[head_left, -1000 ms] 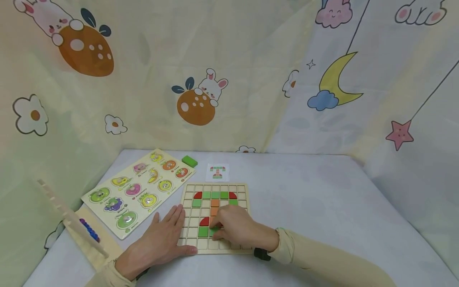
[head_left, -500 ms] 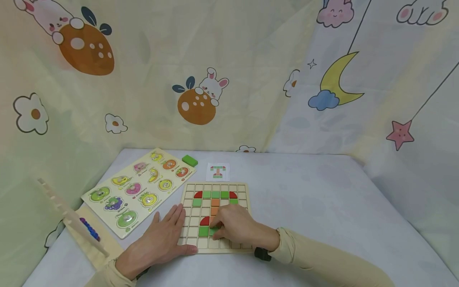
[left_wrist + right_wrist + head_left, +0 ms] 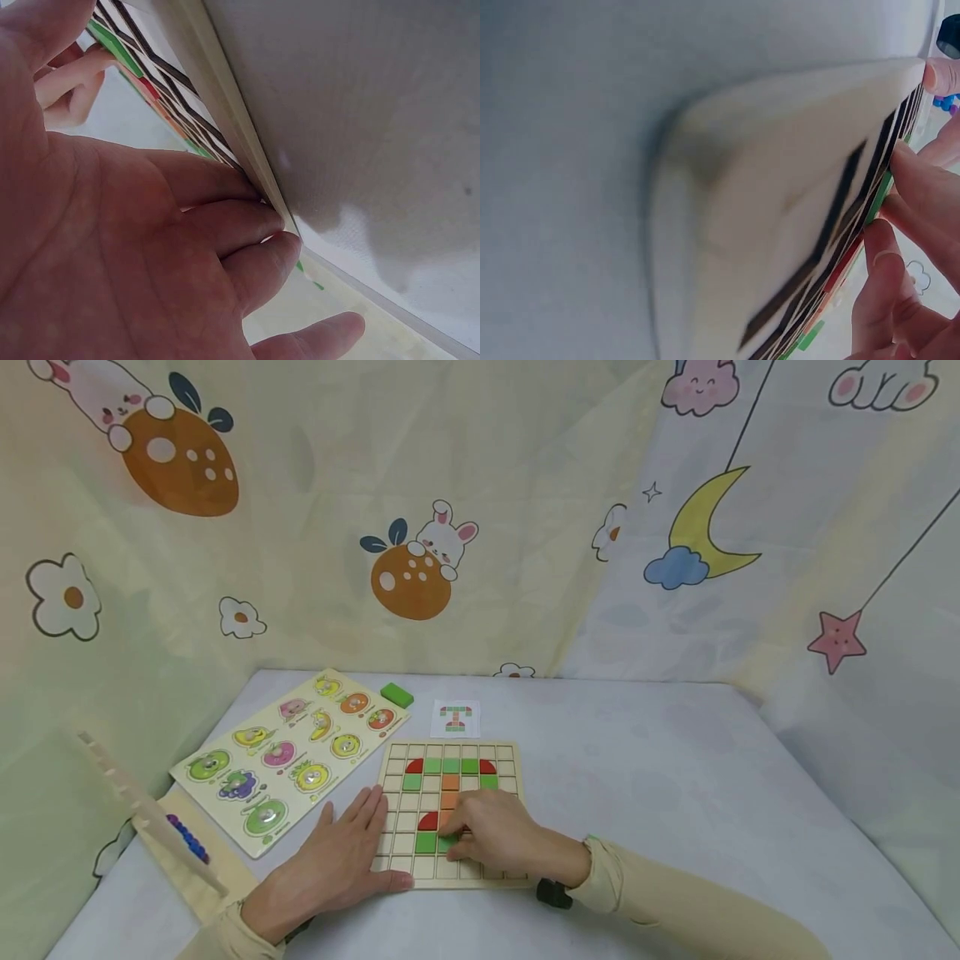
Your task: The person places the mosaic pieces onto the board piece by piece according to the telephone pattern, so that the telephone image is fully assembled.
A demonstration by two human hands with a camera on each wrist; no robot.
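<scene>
A wooden grid board (image 3: 403, 802) lies flat, with red, green and orange tiles set in its cells. My left hand (image 3: 341, 860) rests along the board's left edge, its fingers straight and its thumb over the lower left corner. Over the lower middle cells, my right hand (image 3: 495, 835) has its thumb and index finger at a green tile (image 3: 446, 844), pinching it as it sits in the grid. Another green tile (image 3: 425, 842) is just left of it, and a red rounded tile (image 3: 428, 821) lies above. The right hand hides several cells behind it.
Behind the board is a small pattern card (image 3: 455, 720), with a green block (image 3: 397, 696) to its left. A fruit puzzle board (image 3: 292, 760) stands slantwise at the left. Nearer me is a wooden frame (image 3: 150, 814) with blue and purple beads (image 3: 187, 840).
My right hand stays at the same green tile, with its wrist shifted very slightly to the right. My left hand has not moved on the board's edge.
</scene>
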